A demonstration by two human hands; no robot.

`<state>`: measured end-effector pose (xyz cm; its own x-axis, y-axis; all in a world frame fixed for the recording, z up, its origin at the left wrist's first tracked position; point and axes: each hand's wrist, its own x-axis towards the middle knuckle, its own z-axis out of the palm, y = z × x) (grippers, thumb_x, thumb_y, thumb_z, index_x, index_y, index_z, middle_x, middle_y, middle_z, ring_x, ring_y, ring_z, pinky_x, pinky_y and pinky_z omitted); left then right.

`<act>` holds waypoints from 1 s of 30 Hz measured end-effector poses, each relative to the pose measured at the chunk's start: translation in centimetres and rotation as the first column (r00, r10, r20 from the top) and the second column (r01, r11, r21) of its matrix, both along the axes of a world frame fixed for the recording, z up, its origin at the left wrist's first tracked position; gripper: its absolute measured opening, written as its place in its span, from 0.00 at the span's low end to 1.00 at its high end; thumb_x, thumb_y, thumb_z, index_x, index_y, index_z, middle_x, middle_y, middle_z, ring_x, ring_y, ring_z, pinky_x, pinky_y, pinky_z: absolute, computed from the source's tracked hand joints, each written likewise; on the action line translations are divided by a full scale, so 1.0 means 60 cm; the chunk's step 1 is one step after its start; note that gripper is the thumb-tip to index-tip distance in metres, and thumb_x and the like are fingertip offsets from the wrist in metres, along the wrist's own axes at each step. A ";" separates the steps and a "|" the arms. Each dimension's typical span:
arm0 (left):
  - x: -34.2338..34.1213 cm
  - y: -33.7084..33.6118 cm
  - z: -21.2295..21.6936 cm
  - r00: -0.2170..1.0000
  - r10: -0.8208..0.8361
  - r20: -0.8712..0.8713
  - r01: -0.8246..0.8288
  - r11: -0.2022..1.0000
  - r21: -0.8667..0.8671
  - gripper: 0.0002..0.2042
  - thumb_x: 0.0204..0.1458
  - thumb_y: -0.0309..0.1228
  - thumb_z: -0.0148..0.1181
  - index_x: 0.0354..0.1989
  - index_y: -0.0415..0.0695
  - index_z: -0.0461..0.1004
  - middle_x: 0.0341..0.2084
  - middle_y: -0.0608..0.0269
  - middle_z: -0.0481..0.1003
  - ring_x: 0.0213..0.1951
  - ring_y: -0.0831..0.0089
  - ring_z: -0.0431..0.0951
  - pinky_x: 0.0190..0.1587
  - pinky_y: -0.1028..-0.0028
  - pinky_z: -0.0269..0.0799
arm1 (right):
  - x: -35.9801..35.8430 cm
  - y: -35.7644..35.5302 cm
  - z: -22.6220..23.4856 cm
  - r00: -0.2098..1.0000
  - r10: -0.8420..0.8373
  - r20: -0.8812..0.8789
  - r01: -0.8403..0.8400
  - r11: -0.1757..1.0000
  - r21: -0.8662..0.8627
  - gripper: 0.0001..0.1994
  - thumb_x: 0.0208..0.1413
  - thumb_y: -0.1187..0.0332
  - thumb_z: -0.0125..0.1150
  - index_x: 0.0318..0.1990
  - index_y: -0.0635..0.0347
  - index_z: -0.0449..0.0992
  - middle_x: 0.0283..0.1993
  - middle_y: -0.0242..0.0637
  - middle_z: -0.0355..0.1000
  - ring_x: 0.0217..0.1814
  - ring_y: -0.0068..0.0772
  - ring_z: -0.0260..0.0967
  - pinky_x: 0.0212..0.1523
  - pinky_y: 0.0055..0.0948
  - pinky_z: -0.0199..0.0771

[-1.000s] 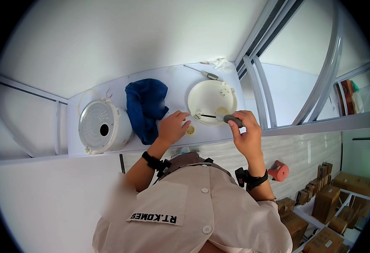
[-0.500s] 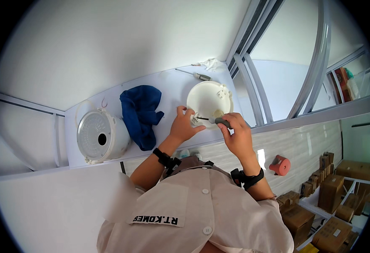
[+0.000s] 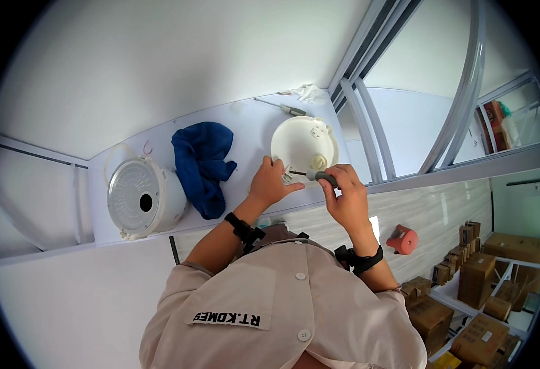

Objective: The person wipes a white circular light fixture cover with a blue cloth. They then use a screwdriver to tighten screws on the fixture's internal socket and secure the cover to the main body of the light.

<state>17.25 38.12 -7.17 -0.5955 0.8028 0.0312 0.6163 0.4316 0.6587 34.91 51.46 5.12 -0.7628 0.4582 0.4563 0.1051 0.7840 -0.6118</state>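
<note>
My right hand (image 3: 347, 192) is closed around the grey handle of a screwdriver (image 3: 323, 178). Its thin shaft points left, and the tip meets a small white fitting (image 3: 287, 176) at the near left rim of a round white lid (image 3: 291, 142). At that same rim, my left hand (image 3: 271, 183) grips the lid's edge, its thumb stretched toward the screwdriver; part of the fitting hides behind the fingers. A pale round knob (image 3: 318, 162) stands inside the lid. Behind the lid lies another screwdriver (image 3: 293, 111). To the left are a crumpled blue cloth (image 3: 202, 160) and a white rice cooker body (image 3: 136, 200) with a perforated metal end.
The white table (image 3: 245, 114) meets a wall behind and a metal-framed glass partition (image 3: 377, 135) on the right. A white crumpled cloth (image 3: 310, 93) sits at the back corner. Beyond the near edge, a red stool (image 3: 403, 240) and stacked cartons (image 3: 476, 277) stand on the floor.
The lid has tilted or turned slightly in my left hand, and its inner knob shows more. The screwdriver stays at the fitting. The whole view has shifted a little.
</note>
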 end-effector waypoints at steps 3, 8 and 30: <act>-0.001 0.002 0.001 1.000 0.012 -0.011 -0.012 1.000 -0.020 0.36 0.40 0.62 0.82 0.37 0.40 0.74 0.41 0.50 0.70 0.36 0.51 0.80 0.39 0.58 0.80 | 0.000 -0.003 0.005 1.000 -0.005 0.008 0.004 1.000 0.017 0.11 0.60 0.73 0.73 0.48 0.60 0.80 0.48 0.42 0.79 0.37 0.43 0.84 0.36 0.37 0.83; 0.000 0.003 0.007 0.999 0.014 -0.030 -0.015 0.999 -0.046 0.38 0.41 0.65 0.79 0.38 0.39 0.75 0.41 0.49 0.71 0.36 0.52 0.80 0.38 0.58 0.81 | 0.002 -0.002 0.002 1.000 -0.023 -0.004 0.023 0.999 0.023 0.11 0.60 0.73 0.73 0.47 0.60 0.80 0.47 0.41 0.79 0.37 0.43 0.84 0.35 0.36 0.83; 0.006 0.008 0.009 0.996 -0.017 -0.084 0.008 0.994 -0.109 0.42 0.44 0.67 0.76 0.43 0.32 0.76 0.42 0.45 0.72 0.38 0.51 0.82 0.37 0.59 0.83 | -0.001 -0.009 0.005 0.999 -0.046 0.012 0.046 0.999 0.026 0.09 0.60 0.73 0.73 0.46 0.60 0.80 0.47 0.40 0.79 0.36 0.43 0.83 0.35 0.37 0.83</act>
